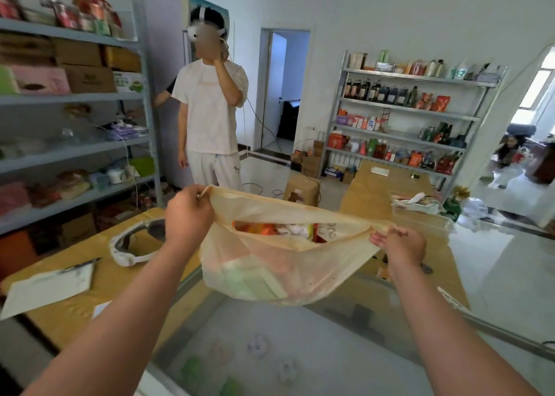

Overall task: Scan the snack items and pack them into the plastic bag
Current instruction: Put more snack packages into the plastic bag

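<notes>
We grip the plastic bag (285,263) by both handles: left hand (187,212) far-left, right hand (401,247) right; snack packets (270,229) lie inside.

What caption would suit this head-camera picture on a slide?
At a shop's glass counter, the left hand and right hand hold a plastic bag of snacks open.

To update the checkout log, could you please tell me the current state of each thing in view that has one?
plastic bag: mouth held open, partly filled.
snack items: packed inside the bag.
left hand: grips the bag's left handle.
right hand: grips the bag's right edge.
pen: lying flat, untouched.
back door: open.
</notes>
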A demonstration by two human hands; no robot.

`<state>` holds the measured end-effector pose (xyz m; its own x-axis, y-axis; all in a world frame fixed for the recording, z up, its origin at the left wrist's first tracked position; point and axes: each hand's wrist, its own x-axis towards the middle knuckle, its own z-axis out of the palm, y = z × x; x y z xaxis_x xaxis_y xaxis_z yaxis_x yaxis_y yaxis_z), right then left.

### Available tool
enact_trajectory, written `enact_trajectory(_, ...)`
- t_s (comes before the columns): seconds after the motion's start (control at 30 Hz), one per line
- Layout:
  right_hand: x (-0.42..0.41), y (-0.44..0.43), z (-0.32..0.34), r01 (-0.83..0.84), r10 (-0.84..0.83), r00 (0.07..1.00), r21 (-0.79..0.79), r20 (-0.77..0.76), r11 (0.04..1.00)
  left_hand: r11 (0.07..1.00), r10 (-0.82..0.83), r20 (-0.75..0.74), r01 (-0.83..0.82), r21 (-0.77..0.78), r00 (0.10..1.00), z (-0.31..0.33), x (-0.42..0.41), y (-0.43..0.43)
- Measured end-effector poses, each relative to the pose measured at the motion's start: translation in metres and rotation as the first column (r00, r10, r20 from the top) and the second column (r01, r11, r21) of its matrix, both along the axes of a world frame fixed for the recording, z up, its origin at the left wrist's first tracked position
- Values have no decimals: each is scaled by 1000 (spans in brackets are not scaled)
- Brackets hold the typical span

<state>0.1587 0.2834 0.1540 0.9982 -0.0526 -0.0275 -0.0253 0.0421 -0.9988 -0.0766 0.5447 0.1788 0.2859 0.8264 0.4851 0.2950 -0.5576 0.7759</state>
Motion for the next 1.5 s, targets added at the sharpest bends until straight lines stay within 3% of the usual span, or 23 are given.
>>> enact_trajectory(0.2, 5, -60, -37, -58, 58, 989, 2, -137, 998, 996, -81, -69, 77, -51, 994, -40, 12, -66)
enact_trajectory(0.4, 16, -110, -65, -213, 214, 906, 44, -366, 976, 999, 38, -183, -38, 3, 982, -82, 4, -124)
enact_trajectory(0.6, 5, -142, -84, -365, 345, 826, 45, -445, 930, 958, -8, -210, -52, -281, 978, -125, -20, -157)
enact_trajectory(0.7, -6, -154, -85, -385, 378, 817, 76, -435, 920, 948, -46, -249, -36, -317, 967, -143, -31, -170)
enact_trajectory(0.8, -12, -163, -89, -393, 370, 828, 35, -422, 919, 928, -142, -173, 70, -366, 975, -157, -43, -182)
enact_trajectory(0.9, -19, -170, -95, -381, 344, 846, -9, -408, 925, 872, -241, 5, 219, -439, 970, -171, -59, -190)
enact_trajectory(1.03, -33, -170, -104, -346, 302, 875, -51, -379, 937, 874, -119, 111, 157, -460, 987, -195, -83, -189)
enact_trajectory(1.1, -42, -167, -109, -317, 266, 893, -87, -363, 944, 883, -132, 37, 134, -451, 991, -209, -97, -183)
enact_trajectory(1.17, -51, -164, -114, -285, 220, 917, -162, -333, 945, 897, -309, -195, 218, -385, 931, -220, -108, -177)
enact_trajectory(1.27, -70, -161, -121, -222, 144, 940, -235, -309, 946, 832, -551, -437, 425, -357, 711, -237, -110, -172)
enact_trajectory(1.37, -92, -159, -130, -156, 83, 950, -228, -301, 961, 761, -611, -558, 611, -219, 561, -252, -98, -172)
enact_trajectory(1.5, -114, -164, -147, -135, 55, 942, -224, -332, 965, 685, -653, -569, 710, -162, 500, -255, -75, -195)
